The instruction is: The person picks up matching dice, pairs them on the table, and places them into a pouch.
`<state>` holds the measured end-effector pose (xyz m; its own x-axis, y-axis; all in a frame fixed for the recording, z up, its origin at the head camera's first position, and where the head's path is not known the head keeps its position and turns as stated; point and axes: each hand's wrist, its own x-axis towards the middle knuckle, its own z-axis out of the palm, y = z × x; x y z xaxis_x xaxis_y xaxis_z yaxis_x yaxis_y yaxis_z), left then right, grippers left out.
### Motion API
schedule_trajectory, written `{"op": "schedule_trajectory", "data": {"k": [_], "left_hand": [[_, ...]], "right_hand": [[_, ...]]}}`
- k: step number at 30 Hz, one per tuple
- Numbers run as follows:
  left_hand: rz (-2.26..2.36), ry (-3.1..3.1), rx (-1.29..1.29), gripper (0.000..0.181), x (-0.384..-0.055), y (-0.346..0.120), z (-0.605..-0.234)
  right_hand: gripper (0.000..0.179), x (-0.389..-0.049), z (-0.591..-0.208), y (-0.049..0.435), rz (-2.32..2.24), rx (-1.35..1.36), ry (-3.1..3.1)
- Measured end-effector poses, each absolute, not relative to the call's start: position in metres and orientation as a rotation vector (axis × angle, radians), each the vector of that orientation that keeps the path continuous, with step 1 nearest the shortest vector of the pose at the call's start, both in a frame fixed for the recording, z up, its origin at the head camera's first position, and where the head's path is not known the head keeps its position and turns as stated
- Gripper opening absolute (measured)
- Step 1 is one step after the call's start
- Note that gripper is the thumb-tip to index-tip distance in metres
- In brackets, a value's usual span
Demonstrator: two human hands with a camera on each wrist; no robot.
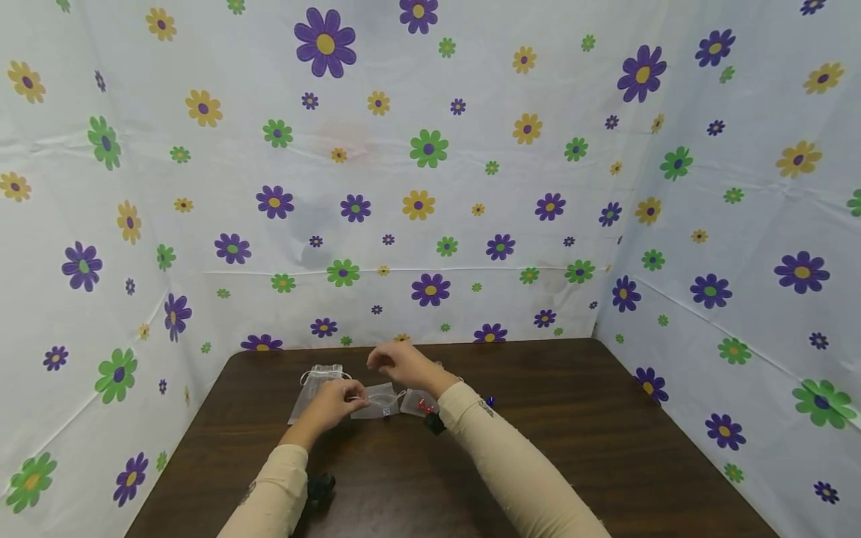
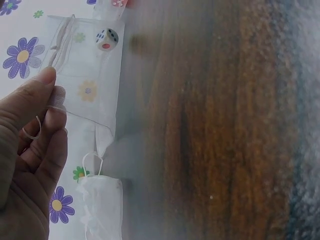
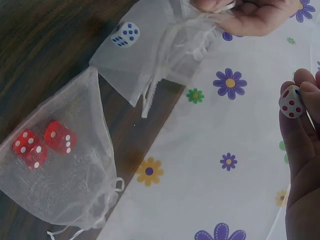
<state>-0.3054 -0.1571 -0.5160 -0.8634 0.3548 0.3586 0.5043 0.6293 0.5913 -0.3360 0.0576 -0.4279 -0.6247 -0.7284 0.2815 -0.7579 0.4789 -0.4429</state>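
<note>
My left hand (image 1: 339, 402) pinches the mouth of a sheer white drawstring pouch (image 2: 100, 75) between thumb and fingertips. Through the mesh shows one white die (image 3: 125, 35) with blue dots. In the right wrist view, a second white die (image 3: 291, 102), with red dots on the near face, is held in the fingertips of my right hand (image 1: 406, 365). That hand is raised above the table, to the right of the left hand. Beside the pinched pouch lies another sheer pouch (image 3: 75, 185) with several red dice (image 3: 60, 137) inside.
A further white drawstring pouch (image 1: 309, 396) lies flat at the left. Blue dice (image 1: 489, 401) sit to the right, partly behind my right sleeve. The dark wooden table (image 1: 605, 433) meets flower-patterned white cloth (image 1: 430, 217) at the back and sides.
</note>
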Motion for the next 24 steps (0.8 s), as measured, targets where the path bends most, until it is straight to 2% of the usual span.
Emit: {"op": "schedule_trajectory", "data": {"k": [14,24], "left_hand": [[-1.072,-2.63,-0.733,0.008,-0.307,-0.159,-0.517],[-1.062,-2.618,-0.714,0.009,-0.306,-0.163,-0.519]], "right_hand": [[0.017,-0.333,-0.437,0.056,0.813,1.3,-2.721],[0.02,-0.34,-0.466,0.072,0.732,1.271,-2.914]]}}
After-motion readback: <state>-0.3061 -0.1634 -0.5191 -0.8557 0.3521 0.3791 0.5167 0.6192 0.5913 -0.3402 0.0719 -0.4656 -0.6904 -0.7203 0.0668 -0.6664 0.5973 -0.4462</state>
